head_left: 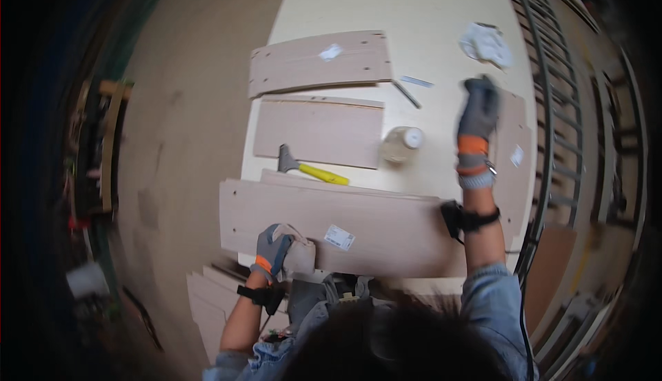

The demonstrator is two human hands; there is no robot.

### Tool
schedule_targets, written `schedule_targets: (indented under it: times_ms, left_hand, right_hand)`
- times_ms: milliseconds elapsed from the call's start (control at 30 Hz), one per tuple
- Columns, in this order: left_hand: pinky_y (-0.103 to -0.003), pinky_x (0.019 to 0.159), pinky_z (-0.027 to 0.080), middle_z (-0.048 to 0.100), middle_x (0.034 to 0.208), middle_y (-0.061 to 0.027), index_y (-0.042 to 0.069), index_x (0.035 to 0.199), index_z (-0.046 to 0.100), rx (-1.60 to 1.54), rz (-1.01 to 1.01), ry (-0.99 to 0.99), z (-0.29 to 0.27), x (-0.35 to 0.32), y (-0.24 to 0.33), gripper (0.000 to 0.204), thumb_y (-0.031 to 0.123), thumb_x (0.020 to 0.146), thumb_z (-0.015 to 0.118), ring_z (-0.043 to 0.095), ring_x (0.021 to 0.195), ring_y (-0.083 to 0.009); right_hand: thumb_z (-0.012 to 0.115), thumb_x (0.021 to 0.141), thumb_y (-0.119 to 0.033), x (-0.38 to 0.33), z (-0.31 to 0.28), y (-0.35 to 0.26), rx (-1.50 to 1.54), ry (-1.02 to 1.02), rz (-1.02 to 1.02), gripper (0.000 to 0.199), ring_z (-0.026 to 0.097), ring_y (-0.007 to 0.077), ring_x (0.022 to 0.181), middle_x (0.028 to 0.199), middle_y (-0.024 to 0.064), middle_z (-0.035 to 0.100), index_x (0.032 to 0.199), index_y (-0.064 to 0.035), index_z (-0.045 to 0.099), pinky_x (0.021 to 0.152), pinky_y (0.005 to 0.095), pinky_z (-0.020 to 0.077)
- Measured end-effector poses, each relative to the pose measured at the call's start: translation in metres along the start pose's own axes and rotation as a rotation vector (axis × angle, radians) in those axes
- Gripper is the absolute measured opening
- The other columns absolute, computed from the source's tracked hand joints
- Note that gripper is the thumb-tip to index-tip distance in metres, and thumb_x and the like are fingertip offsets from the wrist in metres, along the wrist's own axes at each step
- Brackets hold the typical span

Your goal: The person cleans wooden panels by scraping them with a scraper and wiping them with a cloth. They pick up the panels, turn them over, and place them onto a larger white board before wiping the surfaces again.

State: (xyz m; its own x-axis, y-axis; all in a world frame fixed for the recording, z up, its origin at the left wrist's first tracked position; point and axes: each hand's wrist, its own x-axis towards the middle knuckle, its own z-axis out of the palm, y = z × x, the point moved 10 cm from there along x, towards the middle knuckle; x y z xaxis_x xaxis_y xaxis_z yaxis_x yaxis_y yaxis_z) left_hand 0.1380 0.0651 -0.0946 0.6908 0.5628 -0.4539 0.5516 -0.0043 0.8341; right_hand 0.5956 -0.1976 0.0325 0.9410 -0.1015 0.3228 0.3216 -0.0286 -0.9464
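My left hand (272, 248), in a grey and orange glove, is closed on a pale beige cloth (300, 255). The cloth rests against the near left part of a long light wood board (393, 233) with a white label. Stretched far out to the right, my gloved right hand (480, 102) is over the table, beside another labelled board (512, 146). Its fingers are smeared by motion, so what they hold, if anything, does not show. A crumpled white cloth (486, 44) lies just beyond it.
On the table (414, 8) lie two more boards (321, 60), a yellow-handled tool with a grey head (321, 172), a jar with a white lid (401, 144), a dark rod (407, 95) and a thin strip (417, 81). A metal roller rack (557, 98) runs along the right edge.
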Motion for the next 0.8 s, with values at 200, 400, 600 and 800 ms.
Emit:
schedule_targets:
  times_ms: [200, 400, 600, 800]
  left_hand:
    - [-0.027, 0.065, 0.046, 0.060, 0.075, -0.0052, 0.001, 0.083, 0.061, 0.003, -0.095, -0.029, -0.001, -0.001, 0.014, 0.012, 0.010, 0.076, 0.058, 0.053, 0.069, -0.0121]
    - [-0.028, 0.058, 0.046, 0.058, 0.070, -0.0058, 0.001, 0.084, 0.060, -0.062, -0.177, 0.021, 0.008, 0.001, 0.007, 0.017, 0.016, 0.075, 0.064, 0.051, 0.061, -0.0117]
    - [-0.029, 0.073, 0.048, 0.065, 0.085, -0.0110, -0.001, 0.094, 0.062, -0.033, -0.177, 0.075, 0.002, -0.003, 0.009, 0.027, 0.017, 0.074, 0.062, 0.061, 0.078, -0.0175]
    - [-0.032, 0.073, 0.048, 0.064, 0.084, -0.0153, -0.001, 0.093, 0.062, -0.020, -0.122, 0.059, 0.006, 0.001, 0.004, 0.029, 0.020, 0.073, 0.064, 0.062, 0.077, -0.0229]
  right_hand:
    - [0.055, 0.086, -0.011, -0.138, 0.117, -0.159, -0.133, -0.852, -0.303, 0.022, 0.063, 0.0214, 0.080, 0.085, 0.0124, 0.064, 0.106, -0.0012, 0.056, 0.077, 0.0318, 0.0489]
    - [0.048, 0.087, -0.038, -0.267, 0.218, 0.059, -0.979, -1.548, -0.032, 0.034, 0.062, 0.0277, 0.094, 0.097, 0.0079, 0.066, 0.106, -0.0119, 0.059, 0.077, 0.0386, 0.0496]
    - [0.063, 0.075, -0.045, -0.312, 0.244, 0.097, -1.323, -1.864, -0.139, 0.047, 0.063, 0.0272, 0.094, 0.102, 0.0089, 0.065, 0.109, -0.0130, 0.060, 0.075, 0.0386, 0.0510]
    - [0.066, 0.073, -0.035, -0.323, 0.260, 0.108, -1.529, -1.818, -0.277, 0.040, 0.066, 0.0281, 0.085, 0.094, 0.0113, 0.067, 0.102, -0.0079, 0.063, 0.066, 0.0429, 0.0520]
